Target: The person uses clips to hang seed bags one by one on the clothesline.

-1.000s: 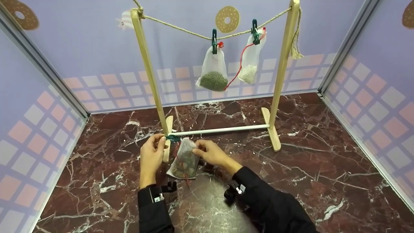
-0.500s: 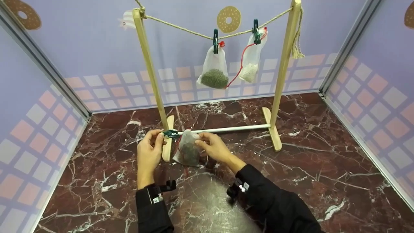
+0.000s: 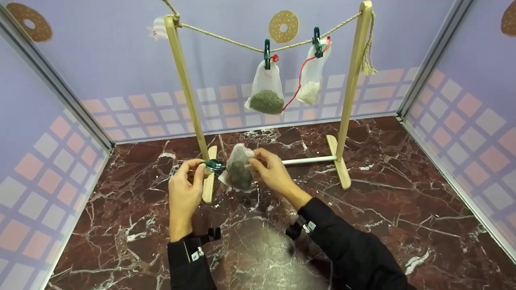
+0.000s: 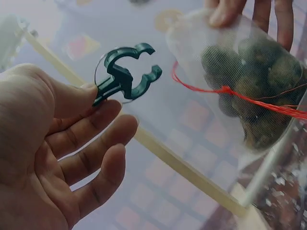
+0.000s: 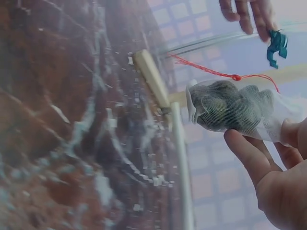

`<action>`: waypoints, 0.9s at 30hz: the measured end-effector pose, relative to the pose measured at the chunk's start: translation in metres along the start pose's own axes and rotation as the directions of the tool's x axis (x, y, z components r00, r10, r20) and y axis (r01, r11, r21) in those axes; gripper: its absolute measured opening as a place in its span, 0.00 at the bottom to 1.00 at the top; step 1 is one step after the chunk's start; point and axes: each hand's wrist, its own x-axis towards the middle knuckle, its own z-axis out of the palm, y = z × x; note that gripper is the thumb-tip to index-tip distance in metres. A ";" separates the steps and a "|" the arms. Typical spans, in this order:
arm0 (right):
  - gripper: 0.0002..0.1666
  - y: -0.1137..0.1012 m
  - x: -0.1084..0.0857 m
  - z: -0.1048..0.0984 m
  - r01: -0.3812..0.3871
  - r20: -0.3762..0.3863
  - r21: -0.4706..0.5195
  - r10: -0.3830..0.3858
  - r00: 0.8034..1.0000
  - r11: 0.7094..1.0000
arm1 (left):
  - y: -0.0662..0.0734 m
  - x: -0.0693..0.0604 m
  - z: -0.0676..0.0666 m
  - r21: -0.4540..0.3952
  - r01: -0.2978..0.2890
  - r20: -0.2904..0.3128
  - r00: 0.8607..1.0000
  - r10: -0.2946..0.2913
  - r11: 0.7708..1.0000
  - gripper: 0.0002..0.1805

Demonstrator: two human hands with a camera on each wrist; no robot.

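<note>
My left hand [image 3: 186, 187] pinches the handle end of a dark green plastic clothes peg [image 4: 121, 79] between thumb and index finger. The peg's mouth is spread and holds nothing. A white mesh drawstring bag [image 3: 240, 173] hangs from my right hand [image 3: 275, 172], gripped near its top by thumb and fingers. Dark round lumps fill the bag, and a knotted red cord [image 4: 226, 89] trails from it. Bag and peg are side by side in the air, a small gap apart in the left wrist view.
A wooden stand [image 3: 188, 86] carries a sagging rope [image 3: 221, 37]. From it hang a bag of green grains [image 3: 266, 94] and a bag of white material [image 3: 310, 86], each on a green peg. A white crossbar [image 3: 310, 160] joins the feet. Patterned walls [image 3: 133, 60] surround the marble-patterned surface [image 3: 403, 201].
My right hand has lifted the bag off the surface, upward and slightly right. My left hand has raised the peg a little and still pinches it.
</note>
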 end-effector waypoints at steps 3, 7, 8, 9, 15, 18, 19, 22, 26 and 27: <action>0.07 -0.011 0.003 -0.002 0.071 -0.014 -0.046 -0.072 0.997 0.996 | 0.015 0.000 -0.003 0.052 -0.047 -0.011 0.999 0.048 0.998 0.07; 0.06 -0.024 0.009 -0.003 0.160 -0.012 -0.079 -0.161 0.987 0.984 | 0.031 0.006 -0.007 0.115 -0.105 -0.013 0.994 0.107 0.988 0.07; 0.07 -0.028 0.011 -0.003 0.178 -0.011 -0.092 -0.179 0.984 0.980 | 0.035 0.009 -0.008 0.129 -0.127 -0.006 0.992 0.129 0.984 0.07; 0.07 -0.033 0.012 -0.004 0.186 -0.009 -0.101 -0.187 0.982 0.977 | 0.040 0.013 -0.009 0.142 -0.151 0.003 0.988 0.153 0.978 0.07; 0.08 -0.067 0.022 -0.011 0.216 0.003 -0.151 -0.218 0.976 0.965 | 0.076 0.046 -0.015 0.198 -0.331 0.035 0.943 0.331 0.923 0.07; 0.08 -0.085 0.028 -0.014 0.237 -0.018 -0.152 -0.243 0.970 0.959 | 0.093 0.065 -0.019 0.235 -0.400 0.058 0.915 0.398 0.886 0.08; 0.08 -0.091 0.030 -0.015 0.247 -0.028 -0.152 -0.254 0.967 0.957 | 0.098 0.070 -0.020 0.251 -0.422 0.069 0.906 0.418 0.871 0.08; 0.09 -0.105 0.037 -0.015 0.271 -0.061 -0.145 -0.282 0.958 0.952 | 0.110 0.086 -0.025 0.303 -0.467 0.101 0.882 0.460 0.831 0.09; 0.09 -0.121 0.046 -0.013 0.279 -0.090 -0.105 -0.289 0.953 0.954 | 0.119 0.103 -0.029 0.357 -0.501 0.114 0.861 0.496 0.789 0.10; 0.09 -0.125 0.048 -0.013 0.278 -0.099 -0.098 -0.287 0.953 0.956 | 0.120 0.107 -0.029 0.363 -0.507 0.113 0.857 0.503 0.782 0.10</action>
